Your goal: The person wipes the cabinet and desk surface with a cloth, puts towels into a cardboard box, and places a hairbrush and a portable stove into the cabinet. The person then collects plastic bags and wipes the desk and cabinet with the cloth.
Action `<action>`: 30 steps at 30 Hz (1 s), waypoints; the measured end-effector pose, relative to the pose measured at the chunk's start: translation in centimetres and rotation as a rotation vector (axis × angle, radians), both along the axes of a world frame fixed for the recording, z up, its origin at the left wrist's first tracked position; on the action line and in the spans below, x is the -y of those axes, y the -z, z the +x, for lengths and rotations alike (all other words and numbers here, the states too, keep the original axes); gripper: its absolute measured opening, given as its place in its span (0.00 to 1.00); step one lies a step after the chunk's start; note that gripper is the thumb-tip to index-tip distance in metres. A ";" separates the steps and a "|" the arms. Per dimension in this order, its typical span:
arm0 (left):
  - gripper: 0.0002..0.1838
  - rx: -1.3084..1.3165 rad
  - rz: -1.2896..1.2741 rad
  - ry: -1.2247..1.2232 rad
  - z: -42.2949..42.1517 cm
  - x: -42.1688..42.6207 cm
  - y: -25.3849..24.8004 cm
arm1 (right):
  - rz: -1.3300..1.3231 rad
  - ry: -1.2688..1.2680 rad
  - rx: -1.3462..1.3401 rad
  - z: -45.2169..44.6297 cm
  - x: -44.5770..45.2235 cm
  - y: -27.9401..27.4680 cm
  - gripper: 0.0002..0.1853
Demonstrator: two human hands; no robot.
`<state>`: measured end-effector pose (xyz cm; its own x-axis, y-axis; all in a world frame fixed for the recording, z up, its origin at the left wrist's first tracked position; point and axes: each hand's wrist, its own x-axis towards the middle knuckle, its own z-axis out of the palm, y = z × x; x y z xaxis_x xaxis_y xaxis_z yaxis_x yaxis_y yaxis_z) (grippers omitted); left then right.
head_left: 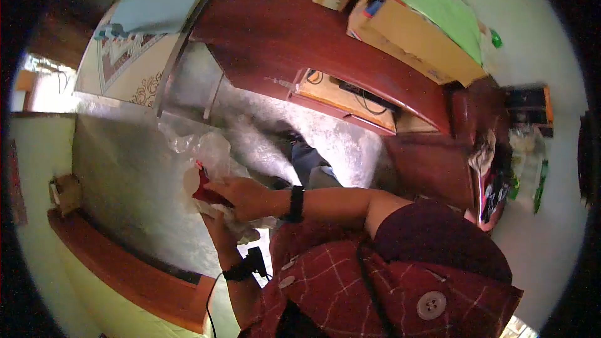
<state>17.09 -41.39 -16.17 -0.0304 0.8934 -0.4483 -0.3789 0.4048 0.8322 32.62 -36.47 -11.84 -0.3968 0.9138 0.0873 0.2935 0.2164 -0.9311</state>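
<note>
Both hands are together at the left of centre, in front of my red checked clothing. My right hand [247,197], its arm reaching in from the right, is closed on a small dark red item [204,189] whose kind I cannot make out. A crinkled clear plastic bag [213,150] spreads around and above the hands. Just below, my left hand [220,230] is closed on the lower part of the bag; its fingers are partly hidden. A rounded pale shape [190,180] shows beside the red item. Black straps are on both wrists.
A dark red desk [263,31] with an open drawer [347,103] holding cables stands ahead. On it is a cardboard box [407,44] with green cloth. An orange-brown wooden ledge [125,263] runs along the lower left. A bed or covered table [150,12] lies at upper left.
</note>
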 end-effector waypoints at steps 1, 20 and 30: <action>0.36 -0.091 -0.019 0.011 -1.0 1.3 1.7 | 0.102 0.034 -0.095 0.5 1.0 -0.5 0.38; 0.23 -0.318 0.335 0.898 11.2 13.6 -7.7 | 0.267 -0.013 0.042 11.9 24.3 -6.0 0.42; 0.20 -0.401 0.429 0.960 19.3 22.8 -8.7 | 0.175 0.527 0.356 24.6 44.8 -13.4 0.30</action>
<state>36.42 -64.21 -7.48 0.6804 0.7020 -0.2104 0.2616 0.0356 0.9645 57.18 -81.29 1.60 0.0676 0.9778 0.1981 0.6854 0.0988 -0.7215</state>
